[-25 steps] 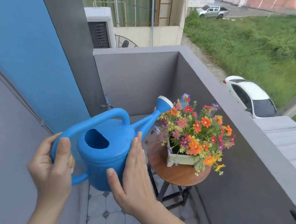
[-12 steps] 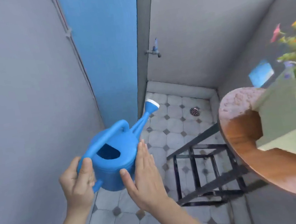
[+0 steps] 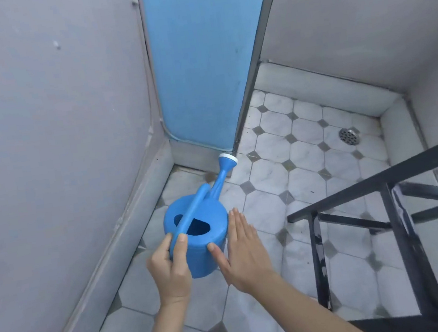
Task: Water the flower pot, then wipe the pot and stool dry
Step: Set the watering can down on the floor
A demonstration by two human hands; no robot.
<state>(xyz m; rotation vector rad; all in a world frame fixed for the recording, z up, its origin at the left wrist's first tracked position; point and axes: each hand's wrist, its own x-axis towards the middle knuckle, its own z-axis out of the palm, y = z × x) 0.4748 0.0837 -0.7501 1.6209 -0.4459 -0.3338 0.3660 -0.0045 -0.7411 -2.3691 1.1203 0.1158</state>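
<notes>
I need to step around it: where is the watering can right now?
Head view, lower centre: the watering can is low over the tiled floor near the left wall, between left hand and right hand.

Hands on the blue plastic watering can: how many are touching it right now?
2. The left hand grips the blue plastic watering can by its handle; the right hand lies open and flat against its side, the thumb on the front wall.
</notes>
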